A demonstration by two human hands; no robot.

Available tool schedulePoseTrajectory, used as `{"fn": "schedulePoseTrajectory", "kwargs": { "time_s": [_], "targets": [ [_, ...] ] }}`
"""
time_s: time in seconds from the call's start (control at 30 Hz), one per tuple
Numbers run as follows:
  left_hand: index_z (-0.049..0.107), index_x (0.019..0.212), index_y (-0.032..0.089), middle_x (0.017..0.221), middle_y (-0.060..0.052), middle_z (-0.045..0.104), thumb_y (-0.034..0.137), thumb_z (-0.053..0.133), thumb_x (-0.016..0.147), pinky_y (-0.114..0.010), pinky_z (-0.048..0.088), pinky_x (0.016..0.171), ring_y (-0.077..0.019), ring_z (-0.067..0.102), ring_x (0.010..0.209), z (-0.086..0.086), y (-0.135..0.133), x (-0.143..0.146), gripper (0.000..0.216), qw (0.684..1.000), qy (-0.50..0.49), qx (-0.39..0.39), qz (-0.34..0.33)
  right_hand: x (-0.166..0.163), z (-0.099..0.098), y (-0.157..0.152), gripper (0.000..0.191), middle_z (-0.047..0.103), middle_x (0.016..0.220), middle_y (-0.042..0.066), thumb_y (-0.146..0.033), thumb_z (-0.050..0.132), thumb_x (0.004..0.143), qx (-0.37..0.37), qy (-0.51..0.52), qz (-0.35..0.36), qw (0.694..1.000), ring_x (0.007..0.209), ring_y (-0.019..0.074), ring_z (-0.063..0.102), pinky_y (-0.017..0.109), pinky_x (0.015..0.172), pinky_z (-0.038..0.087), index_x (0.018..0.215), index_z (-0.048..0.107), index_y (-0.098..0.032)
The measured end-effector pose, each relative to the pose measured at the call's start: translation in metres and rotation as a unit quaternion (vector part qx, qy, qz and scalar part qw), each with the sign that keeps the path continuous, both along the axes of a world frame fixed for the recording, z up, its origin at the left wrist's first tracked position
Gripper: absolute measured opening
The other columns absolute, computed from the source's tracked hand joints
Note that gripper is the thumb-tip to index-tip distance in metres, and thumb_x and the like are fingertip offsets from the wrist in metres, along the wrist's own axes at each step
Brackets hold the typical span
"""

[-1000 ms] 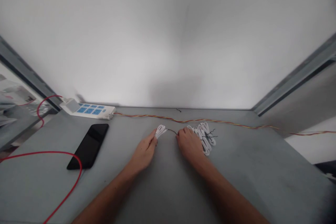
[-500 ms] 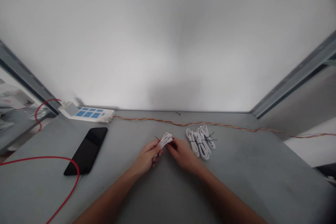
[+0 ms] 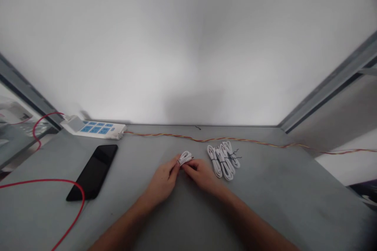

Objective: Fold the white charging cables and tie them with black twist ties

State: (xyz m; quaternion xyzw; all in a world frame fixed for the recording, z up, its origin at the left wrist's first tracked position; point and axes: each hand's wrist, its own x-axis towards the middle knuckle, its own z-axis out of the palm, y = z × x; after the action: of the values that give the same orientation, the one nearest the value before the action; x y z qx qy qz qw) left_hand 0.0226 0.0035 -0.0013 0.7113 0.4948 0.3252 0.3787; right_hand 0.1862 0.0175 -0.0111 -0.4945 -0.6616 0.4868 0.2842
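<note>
A coiled white cable (image 3: 185,157) is held between my two hands above the grey table. My left hand (image 3: 165,175) pinches the coil at its left side, thumb and fingers closed near a dark tie. From the right, my right hand (image 3: 200,171) has its thumb and fingertips closed on the lower right of the same coil, by the cable ends. The fingertips are partly hidden, so the exact grip on the tie cannot be made out. Beside my right hand lie several bundled white cables (image 3: 224,161), each bound with a dark twist tie.
A black phone (image 3: 93,170) lies on the left under a looping red cable (image 3: 79,211). Behind it stands a white power strip (image 3: 118,130) with blue sockets and a plugged-in adapter. A twisted red-yellow wire (image 3: 203,140) runs along the back. A small dark tie (image 3: 198,128) lies near the wall.
The held coil has turned; its loops now point up and my left thumb has moved toward the tie. My right hand has shifted slightly left and down. The view has moved slightly.
</note>
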Motion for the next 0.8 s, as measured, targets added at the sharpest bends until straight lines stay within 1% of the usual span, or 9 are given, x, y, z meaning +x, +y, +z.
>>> {"fn": "schedulePoseTrajectory", "kwargs": {
  "time_s": [0.07,0.1,0.27,0.37,0.47,0.57,0.63,0.73,0.8],
  "targets": [
    [0.052,0.130,0.017,0.114,-0.010,0.066,0.028,0.034,0.094,-0.037,0.045,0.093,-0.0214,0.060,0.105,-0.004,0.000,0.000,0.043,0.997,0.049,0.052,-0.004,-0.001,-0.003,0.001,0.038,0.052,0.054,-0.002,-0.043,0.049,0.086,-0.020,0.021,-0.007,1.000,0.048,0.0091,0.044,0.022,0.048,0.032,0.064,0.061,-0.014],
    [0.050,0.132,0.016,0.116,-0.012,0.065,0.026,0.033,0.094,-0.038,0.045,0.093,-0.0213,0.060,0.104,-0.006,0.000,-0.001,0.043,0.995,0.071,0.069,-0.007,-0.001,-0.003,0.002,0.041,0.053,0.054,-0.001,-0.047,0.049,0.085,-0.034,0.039,-0.009,0.999,0.048,0.0093,0.046,0.022,0.049,0.033,0.064,0.061,-0.014],
    [0.042,0.138,0.013,0.105,-0.013,0.067,0.019,0.029,0.093,-0.035,0.052,0.081,-0.0201,0.065,0.089,-0.016,-0.001,-0.001,0.047,0.975,0.174,0.139,-0.010,-0.001,-0.004,0.005,0.055,0.054,0.053,-0.001,-0.067,0.048,0.078,-0.108,0.110,-0.003,0.988,0.045,0.0101,0.050,0.023,0.047,0.039,0.064,0.058,-0.015],
    [0.040,0.138,0.010,0.097,-0.014,0.067,0.014,0.030,0.090,-0.035,0.054,0.074,-0.0210,0.065,0.081,-0.018,-0.002,0.000,0.049,0.953,0.248,0.173,-0.011,-0.001,-0.003,0.006,0.053,0.054,0.053,-0.002,-0.067,0.059,0.069,-0.121,0.125,0.007,0.985,0.046,0.0099,0.051,0.023,0.048,0.040,0.063,0.058,-0.015],
    [0.039,0.139,0.009,0.092,-0.013,0.066,0.013,0.032,0.089,-0.033,0.054,0.067,-0.0206,0.065,0.074,-0.021,-0.002,0.002,0.050,0.934,0.296,0.199,-0.005,-0.001,-0.002,0.007,0.053,0.058,0.056,-0.001,-0.066,0.067,0.061,-0.164,0.167,0.011,0.972,0.049,0.0105,0.054,0.024,0.051,0.043,0.066,0.060,-0.014],
    [0.038,0.139,0.009,0.090,-0.013,0.066,0.015,0.032,0.091,-0.033,0.054,0.066,-0.0207,0.065,0.073,-0.022,-0.003,0.003,0.049,0.931,0.291,0.220,-0.001,0.000,-0.002,0.008,0.053,0.062,0.062,0.001,-0.063,0.072,0.056,-0.200,0.201,0.006,0.959,0.051,0.0108,0.057,0.025,0.052,0.045,0.069,0.063,-0.012],
    [0.034,0.140,0.010,0.096,-0.015,0.067,0.017,0.032,0.092,-0.034,0.054,0.068,-0.0214,0.066,0.077,-0.021,-0.005,0.003,0.049,0.938,0.259,0.232,-0.009,0.001,-0.002,0.009,0.051,0.064,0.063,0.001,-0.059,0.075,0.055,-0.212,0.216,-0.004,0.953,0.051,0.0107,0.058,0.024,0.052,0.045,0.071,0.064,-0.012],
    [0.022,0.146,0.014,0.115,-0.016,0.063,0.020,0.036,0.092,-0.036,0.054,0.078,-0.0221,0.065,0.091,-0.012,-0.009,-0.003,0.056,0.953,0.191,0.231,-0.043,0.005,-0.001,0.009,0.046,0.064,0.060,0.000,-0.052,0.079,0.055,-0.218,0.245,-0.018,0.945,0.050,0.0104,0.058,0.024,0.053,0.045,0.070,0.065,-0.011],
    [0.016,0.148,0.019,0.115,-0.013,0.064,0.020,0.044,0.087,-0.037,0.052,0.084,-0.0218,0.064,0.094,-0.004,-0.012,-0.009,0.067,0.960,0.163,0.210,-0.084,0.009,0.000,0.010,0.042,0.063,0.058,0.000,-0.048,0.081,0.055,-0.230,0.268,-0.016,0.936,0.048,0.0096,0.057,0.025,0.054,0.046,0.068,0.065,-0.011]
  ]
}}
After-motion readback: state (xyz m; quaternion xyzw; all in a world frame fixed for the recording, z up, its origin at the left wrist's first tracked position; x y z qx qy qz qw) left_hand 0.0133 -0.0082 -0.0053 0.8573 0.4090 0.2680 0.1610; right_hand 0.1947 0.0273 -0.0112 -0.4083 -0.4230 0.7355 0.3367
